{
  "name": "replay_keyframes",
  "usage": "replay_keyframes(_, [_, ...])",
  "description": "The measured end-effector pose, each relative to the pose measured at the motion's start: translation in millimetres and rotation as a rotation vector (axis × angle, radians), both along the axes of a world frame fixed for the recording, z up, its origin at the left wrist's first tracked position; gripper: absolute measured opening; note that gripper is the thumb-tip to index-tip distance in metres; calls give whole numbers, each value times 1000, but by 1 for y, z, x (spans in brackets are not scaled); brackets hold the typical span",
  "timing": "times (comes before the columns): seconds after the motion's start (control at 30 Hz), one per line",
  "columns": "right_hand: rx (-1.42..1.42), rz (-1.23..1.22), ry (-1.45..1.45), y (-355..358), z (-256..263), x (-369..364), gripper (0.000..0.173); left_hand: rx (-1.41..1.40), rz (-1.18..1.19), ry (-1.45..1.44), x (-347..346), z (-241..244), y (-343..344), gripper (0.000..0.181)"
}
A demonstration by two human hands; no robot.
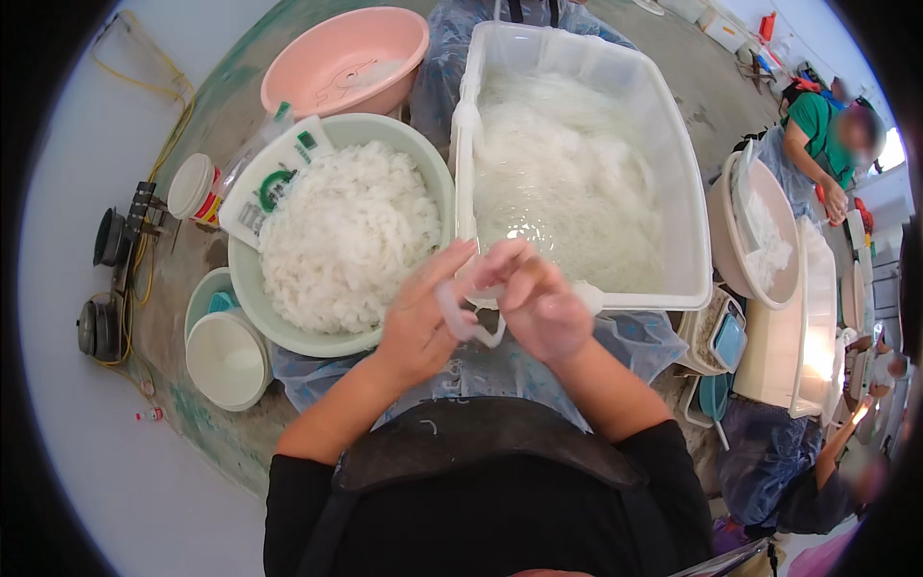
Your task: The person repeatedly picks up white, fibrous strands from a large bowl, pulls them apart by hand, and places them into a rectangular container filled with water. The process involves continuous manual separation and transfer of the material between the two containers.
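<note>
Both hands are over the near-left corner of a white plastic tub holding cloudy water and white fibres. A pale, wet strip, blurred by motion, runs in a loop between them. My left hand has its fingers stretched out, with the strip around them. On my right hand the fingers are curled towards the left one, at the strip's other end; their exact grip is blurred. Left of the tub, a pale green basin is heaped with fluffy white fibre. A printed white sack lies over its far-left rim.
A pink basin stands beyond the green one. At left are a lidded bucket and a white bucket. Another basin with white material stands right. Co-workers are at the far right; clear plastic sheeting hangs nearby.
</note>
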State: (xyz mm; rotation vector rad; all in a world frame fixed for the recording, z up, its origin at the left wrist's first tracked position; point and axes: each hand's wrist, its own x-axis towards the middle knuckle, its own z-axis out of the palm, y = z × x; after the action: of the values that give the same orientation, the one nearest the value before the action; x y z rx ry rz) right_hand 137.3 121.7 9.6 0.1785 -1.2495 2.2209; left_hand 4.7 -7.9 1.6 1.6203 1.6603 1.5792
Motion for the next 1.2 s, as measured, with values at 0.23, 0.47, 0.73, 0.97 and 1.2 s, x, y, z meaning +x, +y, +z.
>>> replay_keyframes(0.23, [1105,-300,-440,4,-40,7,14,-221,-54,-122,-20,-10,-7,37])
replay_keyframes(0.47, [916,-38,-357,12,-18,4,16,-113,-190,101,-40,-7,-6,19])
replay_keyframes(0.73, [436,82,-684,25,-13,27,23,-103,-45,-214,-20,5,-12,13])
replay_keyframes(0.97, [810,191,-537,14,-15,11,21,-200,-42,-928,-6,7,-7,21])
replay_keyframes(1.2, [1189,-429,-528,21,-35,15,24,-488,-257,-1072,-50,-5,-21,21])
